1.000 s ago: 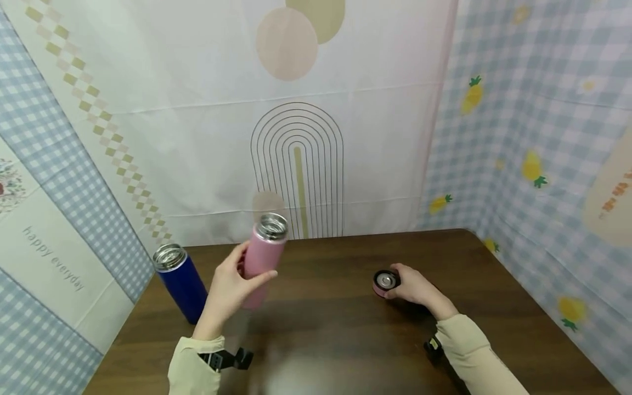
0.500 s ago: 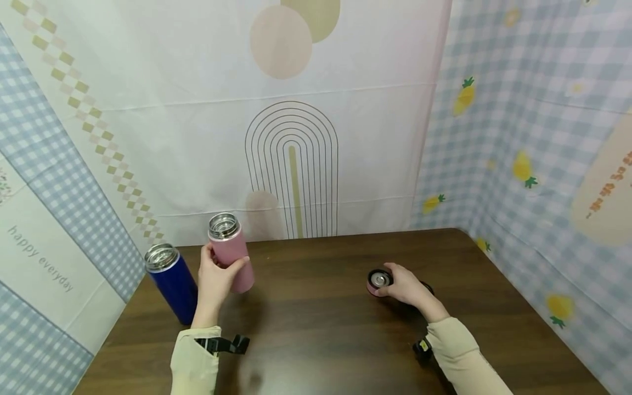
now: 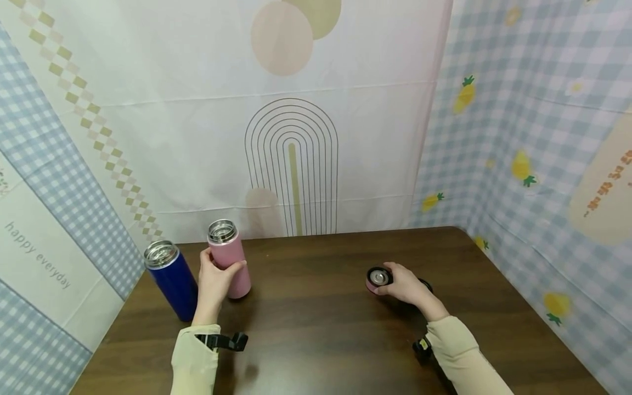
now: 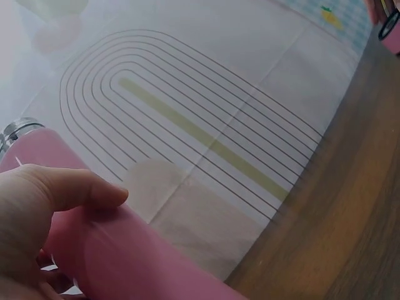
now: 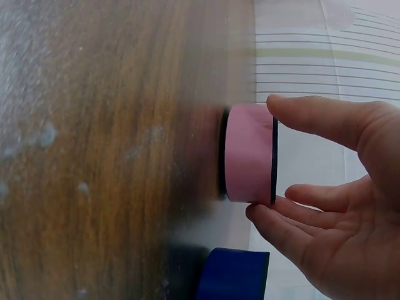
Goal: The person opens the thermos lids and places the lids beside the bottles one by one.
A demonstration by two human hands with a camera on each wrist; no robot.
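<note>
My left hand (image 3: 212, 288) grips a pink metal bottle (image 3: 230, 254) round its body. Lidless, with a bare steel mouth, the bottle stands upright on the table. Just left of that hand is a blue bottle (image 3: 173, 285), also uncapped. Over on the right, my right hand (image 3: 407, 285) pinches a pink lid (image 5: 250, 153) with black edges between thumb and fingers; its silver inside faces up. The lid seems to rest on the table. Beside it in the right wrist view lies a blue lid (image 5: 234, 275), mostly hidden by the hand in the head view.
The dark wooden table (image 3: 306, 318) spreads between both hands. Behind it hangs a white patterned cloth (image 3: 385, 153). Checked cloth (image 3: 498, 164) hangs along the right side. A black camera strap (image 3: 224, 343) sits on my left wrist.
The pink bottle has moved left and down, from tilted in the air to upright on the table close to the blue bottle. My right hand keeps its pinch on the pink lid.
</note>
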